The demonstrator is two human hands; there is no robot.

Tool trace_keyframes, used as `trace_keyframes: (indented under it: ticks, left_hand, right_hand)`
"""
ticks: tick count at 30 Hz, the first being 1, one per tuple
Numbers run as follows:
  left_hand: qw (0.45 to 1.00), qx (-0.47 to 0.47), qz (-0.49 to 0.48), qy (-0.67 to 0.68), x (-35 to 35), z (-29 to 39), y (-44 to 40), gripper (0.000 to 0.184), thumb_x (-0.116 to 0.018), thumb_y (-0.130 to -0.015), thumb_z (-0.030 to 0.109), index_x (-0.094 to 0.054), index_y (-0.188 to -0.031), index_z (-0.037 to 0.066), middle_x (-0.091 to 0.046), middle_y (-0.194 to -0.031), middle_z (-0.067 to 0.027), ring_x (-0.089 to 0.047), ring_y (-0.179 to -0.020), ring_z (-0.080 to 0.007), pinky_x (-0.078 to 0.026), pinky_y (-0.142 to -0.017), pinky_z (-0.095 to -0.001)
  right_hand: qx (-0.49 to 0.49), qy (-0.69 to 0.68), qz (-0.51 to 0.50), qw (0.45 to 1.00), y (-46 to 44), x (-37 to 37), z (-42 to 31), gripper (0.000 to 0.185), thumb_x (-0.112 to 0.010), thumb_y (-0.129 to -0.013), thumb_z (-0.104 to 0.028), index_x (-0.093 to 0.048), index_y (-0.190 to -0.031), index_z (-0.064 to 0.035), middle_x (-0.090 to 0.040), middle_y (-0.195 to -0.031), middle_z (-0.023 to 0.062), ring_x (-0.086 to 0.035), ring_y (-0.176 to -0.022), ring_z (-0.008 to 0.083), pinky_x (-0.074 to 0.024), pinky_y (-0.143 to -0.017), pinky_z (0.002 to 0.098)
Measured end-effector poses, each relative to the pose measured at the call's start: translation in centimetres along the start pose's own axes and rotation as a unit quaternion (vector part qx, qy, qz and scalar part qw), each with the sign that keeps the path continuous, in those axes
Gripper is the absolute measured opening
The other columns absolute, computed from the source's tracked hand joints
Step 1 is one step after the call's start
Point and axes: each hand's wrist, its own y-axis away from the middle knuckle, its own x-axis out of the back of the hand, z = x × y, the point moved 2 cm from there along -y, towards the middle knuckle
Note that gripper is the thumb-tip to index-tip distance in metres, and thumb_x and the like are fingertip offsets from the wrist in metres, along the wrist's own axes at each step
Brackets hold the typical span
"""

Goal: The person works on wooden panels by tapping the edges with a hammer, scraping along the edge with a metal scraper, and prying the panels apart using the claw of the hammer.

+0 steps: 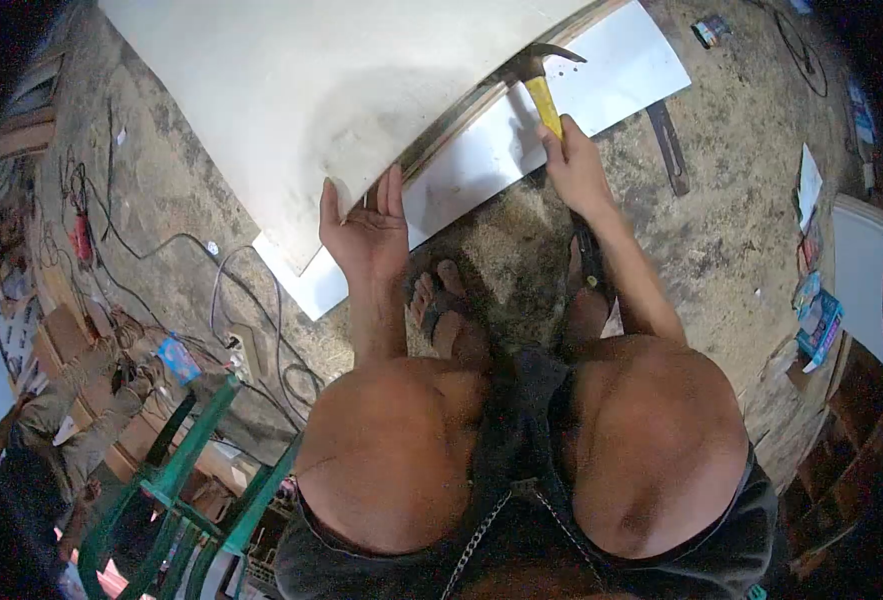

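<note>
A large white board (291, 110) lies slantwise in front of me, its edge raised over a second white sheet (616, 75) on the floor. At the near corner my left hand (366, 235) has its thumb up against the board's face and its fingers along the edge; part of the palm side shows. My right hand (579, 168) is wrapped round the yellow handle of a claw hammer (543, 98). The hammer's dark head rests at or just over the board's long edge, contact unclear.
Cables (176, 240) and a power strip (248, 355) lie on the stained concrete floor (741, 180) to the left. A green plastic chair (191, 450) stands at lower left. Right of the hammer lies a dark flat strip (668, 148). My sandalled feet (446, 300) are close to the boards.
</note>
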Motion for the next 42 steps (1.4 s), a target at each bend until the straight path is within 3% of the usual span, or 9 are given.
trace_keyframes:
  ticks: [6,8,12,14,15,28,34,36,42]
  left_hand:
    - [1.000,-0.001,-0.004,-0.007,-0.1,0.0,0.1,0.053,-0.051,-0.087,0.028,-0.036,-0.125,-0.005,-0.041,-0.125,-0.0207,-0.043,-0.118,-0.0348,-0.044,-0.097,-0.0437]
    - [1.000,0.007,0.011,0.013,0.2,0.3,0.1,0.051,-0.049,-0.088,0.026,-0.036,-0.127,-0.003,-0.042,-0.126,-0.0214,-0.043,-0.119,-0.0362,-0.043,-0.097,-0.0458]
    - [1.000,-0.002,0.024,0.012,-0.2,-0.1,0.6,0.053,-0.050,-0.087,0.027,-0.035,-0.125,-0.006,-0.042,-0.125,-0.0213,-0.043,-0.118,-0.0361,-0.043,-0.097,-0.0444]
    - [1.000,-0.019,0.021,-0.002,-0.7,-0.2,-0.1,0.054,-0.050,-0.087,0.028,-0.034,-0.124,-0.008,-0.042,-0.123,-0.0212,-0.043,-0.117,-0.0360,-0.044,-0.097,-0.0433]
    - [1.000,-0.008,0.025,0.008,-0.3,0.0,-0.1,0.053,-0.051,-0.087,0.027,-0.036,-0.124,-0.007,-0.043,-0.123,-0.0213,-0.044,-0.117,-0.0359,-0.043,-0.097,-0.0434]
    - [0.999,0.004,0.003,0.031,-0.3,0.1,0.0,0.050,-0.047,-0.087,0.024,-0.035,-0.127,-0.004,-0.042,-0.126,-0.0220,-0.041,-0.120,-0.0371,-0.042,-0.098,-0.0462]
    - [0.997,-0.051,0.006,-0.054,-0.8,0.3,0.5,0.048,-0.044,-0.090,0.026,-0.033,-0.128,-0.002,-0.039,-0.128,-0.0240,-0.040,-0.120,-0.0383,-0.040,-0.099,-0.0476]
    - [0.990,-0.091,0.016,-0.108,-1.1,0.3,0.8,0.047,-0.041,-0.093,0.026,-0.031,-0.125,-0.008,-0.038,-0.125,-0.0292,-0.040,-0.118,-0.0419,-0.041,-0.099,-0.0475]
    - [0.991,-0.101,-0.002,-0.088,0.0,0.4,0.1,0.044,-0.033,-0.097,0.030,-0.034,-0.122,-0.005,-0.042,-0.119,-0.0273,-0.050,-0.109,-0.0416,-0.046,-0.095,-0.0480]
  right_hand:
    - [-0.127,-0.224,-0.081,0.963,0.5,-0.6,0.1,0.035,-0.044,-0.092,-0.030,-0.047,-0.093,0.0043,-0.056,-0.064,0.0240,-0.058,-0.061,0.0412,-0.0446,-0.057,0.0448]
    - [0.021,0.025,-0.002,0.999,-0.2,-2.5,3.2,0.035,-0.043,-0.094,-0.034,-0.048,-0.094,0.0008,-0.049,-0.058,0.0068,-0.045,-0.046,0.0170,-0.0369,-0.043,0.0299]
    - [0.026,0.000,0.017,1.000,0.3,-1.5,1.4,0.035,-0.043,-0.094,-0.033,-0.049,-0.093,0.0012,-0.050,-0.058,0.0090,-0.045,-0.047,0.0170,-0.0387,-0.046,0.0321]
    - [0.001,-0.092,-0.022,0.996,-0.1,-0.8,0.6,0.034,-0.044,-0.092,-0.031,-0.047,-0.098,0.0031,-0.057,-0.071,0.0271,-0.057,-0.070,0.0447,-0.0434,-0.060,0.0456]
    - [-0.008,-0.091,-0.032,0.995,0.4,-0.6,0.5,0.034,-0.044,-0.092,-0.031,-0.047,-0.098,0.0031,-0.057,-0.071,0.0271,-0.057,-0.070,0.0447,-0.0434,-0.060,0.0456]
    - [-0.008,-0.121,-0.011,0.993,1.6,1.3,2.2,0.032,-0.047,-0.094,-0.032,-0.048,-0.103,-0.0013,-0.043,-0.060,0.0003,-0.039,-0.046,0.0092,-0.0332,-0.042,0.0263]
    - [0.101,0.097,-0.022,0.990,3.4,4.3,1.9,0.028,-0.041,-0.095,-0.025,-0.048,-0.104,-0.0002,-0.044,-0.056,0.0102,-0.043,-0.047,0.0168,-0.0326,-0.044,0.0336]
    - [0.084,0.091,-0.042,0.991,2.9,4.2,1.6,0.024,-0.045,-0.093,-0.024,-0.047,-0.105,-0.0027,-0.054,-0.064,0.0244,-0.055,-0.061,0.0438,-0.0412,-0.052,0.0458]
    - [0.146,0.170,-0.038,0.974,1.0,3.2,1.0,0.022,-0.042,-0.094,-0.023,-0.045,-0.099,-0.0021,-0.052,-0.059,0.0200,-0.054,-0.053,0.0356,-0.0389,-0.048,0.0432]
